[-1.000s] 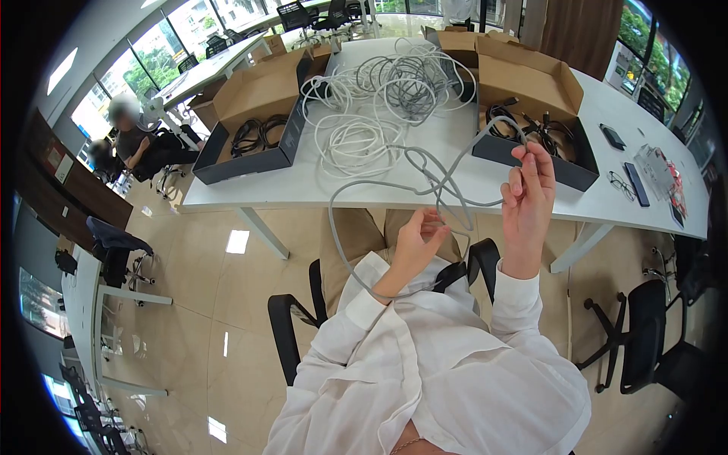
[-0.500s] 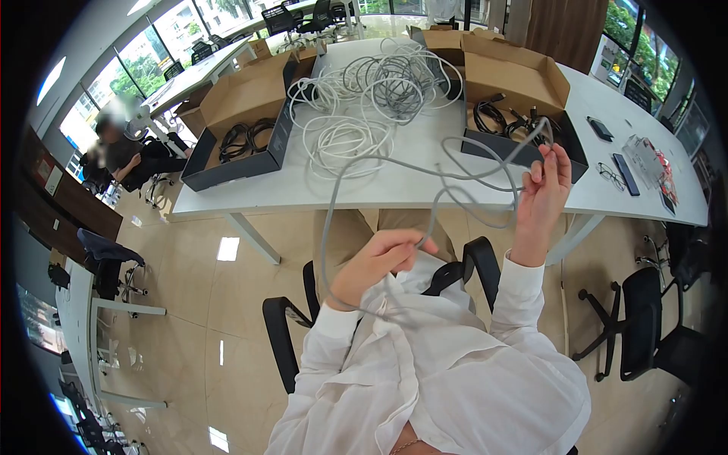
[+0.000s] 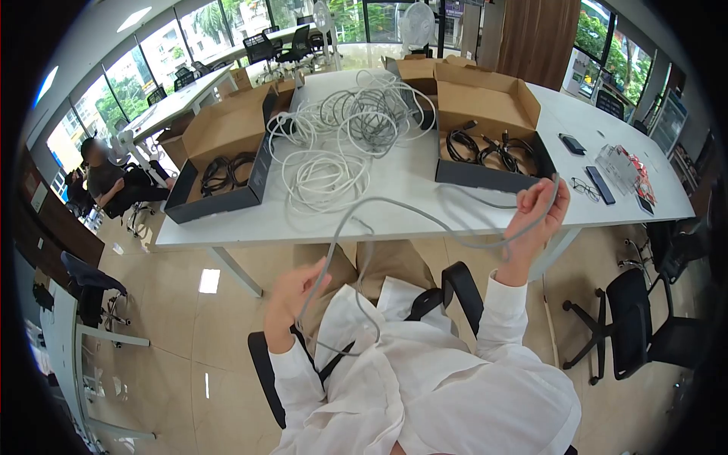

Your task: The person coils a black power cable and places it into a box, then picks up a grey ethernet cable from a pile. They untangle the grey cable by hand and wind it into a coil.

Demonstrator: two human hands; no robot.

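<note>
Head view: the right hand (image 3: 535,216), raised at the table's near edge, has its thumb and fingertips pinched together on the smooth grey cable (image 3: 379,199); the cable arcs across to the blurred left hand (image 3: 297,292), whose fingers are loosely curled beside it, though I can't tell whether they grip it. Its loops hang over the white-shirted lap; beyond, on the white table (image 3: 402,182), lies a loose tangle of white and grey cables (image 3: 371,114).
</note>
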